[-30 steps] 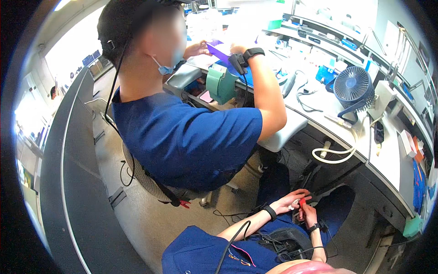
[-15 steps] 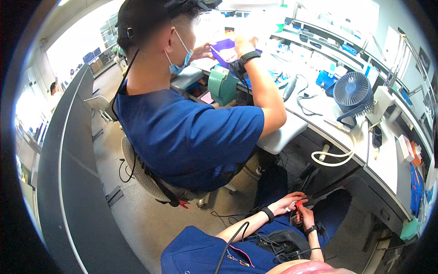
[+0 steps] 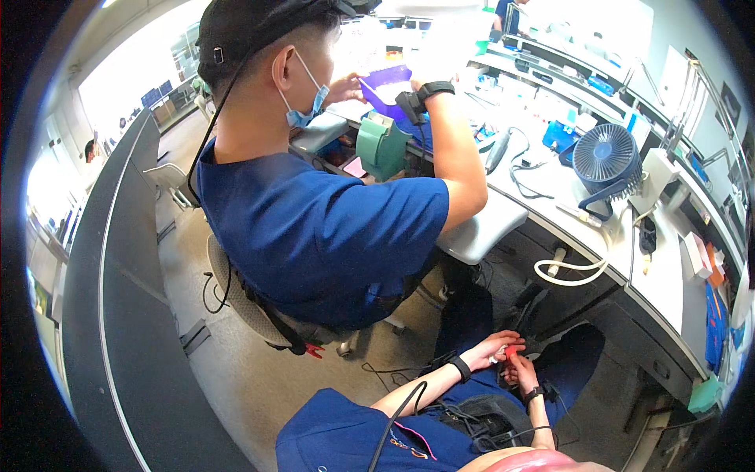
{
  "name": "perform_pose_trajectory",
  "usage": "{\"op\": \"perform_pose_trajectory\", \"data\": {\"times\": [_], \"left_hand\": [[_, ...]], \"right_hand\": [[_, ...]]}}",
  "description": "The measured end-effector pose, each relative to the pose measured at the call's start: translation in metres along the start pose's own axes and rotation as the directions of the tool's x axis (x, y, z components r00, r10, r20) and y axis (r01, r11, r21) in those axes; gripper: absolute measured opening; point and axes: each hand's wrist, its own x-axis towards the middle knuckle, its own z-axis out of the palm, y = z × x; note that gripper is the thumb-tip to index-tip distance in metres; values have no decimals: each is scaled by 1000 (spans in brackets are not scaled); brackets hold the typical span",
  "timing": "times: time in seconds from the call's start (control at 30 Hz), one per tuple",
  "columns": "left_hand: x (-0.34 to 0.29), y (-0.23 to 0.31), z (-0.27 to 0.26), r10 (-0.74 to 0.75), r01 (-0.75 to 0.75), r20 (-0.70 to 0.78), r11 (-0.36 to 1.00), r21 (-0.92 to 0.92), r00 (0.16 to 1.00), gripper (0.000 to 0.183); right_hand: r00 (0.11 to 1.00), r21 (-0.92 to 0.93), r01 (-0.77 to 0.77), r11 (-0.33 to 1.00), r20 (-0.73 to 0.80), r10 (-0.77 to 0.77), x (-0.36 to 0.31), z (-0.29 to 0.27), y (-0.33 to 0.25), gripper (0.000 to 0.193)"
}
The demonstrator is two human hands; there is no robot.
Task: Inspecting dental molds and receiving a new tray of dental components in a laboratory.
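Low in the picture, above my lap, my two hands are close together. My left hand (image 3: 489,347) has its fingers bent around something small and white (image 3: 497,358), whose kind I cannot make out. Between the hands is a small red piece (image 3: 512,351), too small to name. My right hand (image 3: 520,371) pinches this red piece from below with thumb and fingers. The fingertips of my left hand reach to its upper side. Black bands with cables circle both my wrists.
A seated co-worker (image 3: 330,228) in dark blue holds a purple tray (image 3: 385,88) over the bench. A blue fan (image 3: 607,161), a pale hose (image 3: 578,282) and a green bench block (image 3: 382,147) stand nearby. A grey partition (image 3: 118,299) runs along the left.
My hands stay together around the red piece, shifted very slightly left. The co-worker has tilted the purple tray and leaned a little left. Another person appears at the far back.
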Motion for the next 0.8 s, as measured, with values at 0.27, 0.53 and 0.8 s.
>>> {"op": "perform_pose_trajectory", "data": {"times": [0.27,0.53,0.8], "left_hand": [[0,-3,2,-39,41,-60,998,41,997,26],[-5,-1,2,-10,8,17,990,144,1000,26],[-1,-3,5,-17,21,-23,984,175,1000,26]], "right_hand": [[1000,-40,-13,999,8,14,8,-10,10,41],[999,-39,-36,999,-18,35,7,-10,9,39],[999,-81,-32,996,-33,29,8,-12,10,36]]}}
